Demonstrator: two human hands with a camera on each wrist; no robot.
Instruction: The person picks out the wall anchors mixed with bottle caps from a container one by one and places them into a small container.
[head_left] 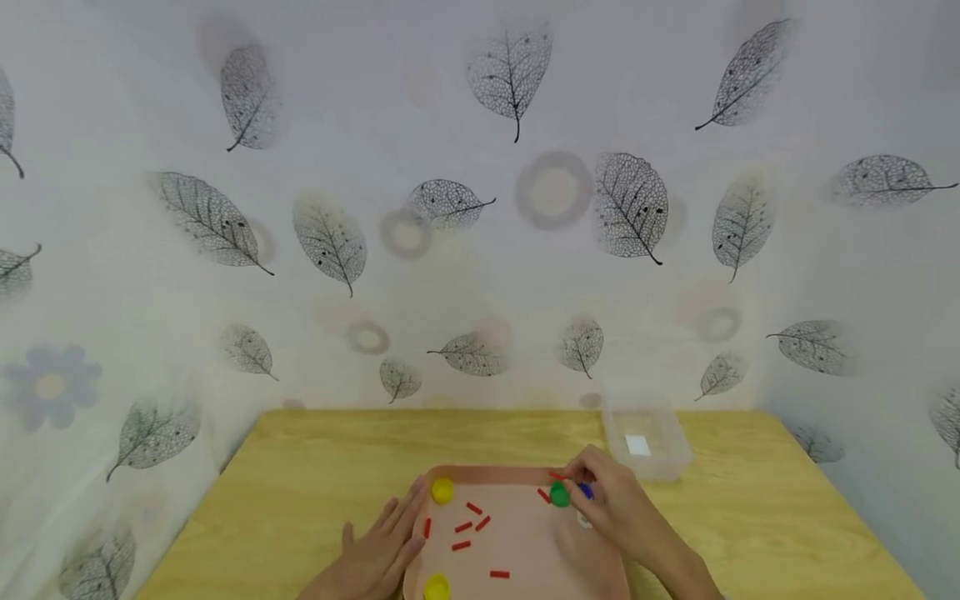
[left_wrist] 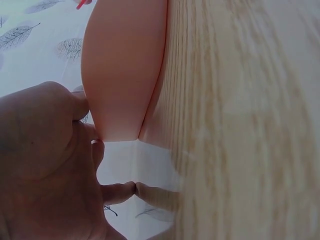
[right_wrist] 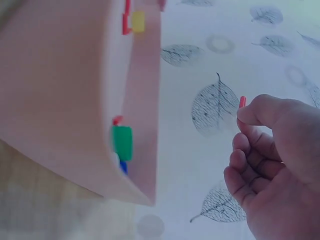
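Note:
My right hand (head_left: 615, 504) pinches a small red stick (right_wrist: 242, 102) between thumb and index finger, above the far right part of a pink tray (head_left: 525, 537). Just below that hand are a round green piece (head_left: 559, 494) and a blue piece (head_left: 587, 492), partly hidden by the fingers. My left hand (head_left: 378, 550) rests against the tray's left side, its fingers extended. Several loose red sticks (head_left: 463, 527) lie scattered inside. One yellow round piece (head_left: 442, 491) sits in the far left corner, another yellow round piece (head_left: 437, 587) near the left front.
A clear plastic container (head_left: 648, 437) with a white label stands behind the tray on the right. The wooden table (head_left: 337, 450) reaches back to a wall (head_left: 480, 283) with a leaf pattern.

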